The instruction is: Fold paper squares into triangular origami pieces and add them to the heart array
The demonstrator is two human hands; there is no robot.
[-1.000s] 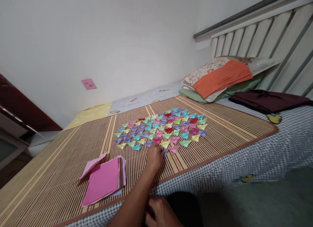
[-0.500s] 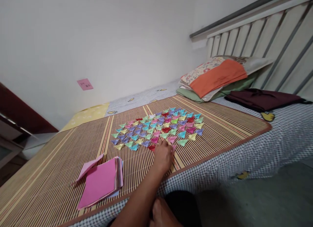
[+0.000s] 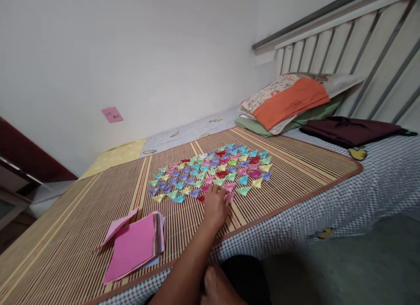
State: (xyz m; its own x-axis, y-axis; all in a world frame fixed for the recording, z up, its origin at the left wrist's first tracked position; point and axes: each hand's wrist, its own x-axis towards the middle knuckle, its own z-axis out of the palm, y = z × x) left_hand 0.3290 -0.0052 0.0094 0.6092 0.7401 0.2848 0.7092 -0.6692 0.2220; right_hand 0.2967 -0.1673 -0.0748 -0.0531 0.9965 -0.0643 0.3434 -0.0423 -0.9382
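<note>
Many small folded paper pieces (image 3: 210, 169) in several colours lie in rows on a striped bamboo mat (image 3: 295, 182). At the near edge of the rows is my left hand (image 3: 216, 205), palm down, its fingers bent and close together. Its fingertips are among the pieces, and what they hold, if anything, is hidden. Beside them on the right lies a pink folded piece (image 3: 230, 198); a red one (image 3: 201, 199) is on the left. Low in the view, by dark clothing, a rounded patch of skin may be my right hand (image 3: 218, 285); its fingers cannot be made out.
A stack of pink paper sheets (image 3: 133, 250) lies front left, a loose pink sheet (image 3: 118, 226) leaning at its side. Pillows (image 3: 292, 99) and a dark red folded cloth (image 3: 351, 131) are at the back right, by a slatted headboard (image 3: 344, 47). The bed's edge runs along the front.
The whole view has shifted slightly. My left hand has moved a little to the left, and more of the pink piece at its right shows.
</note>
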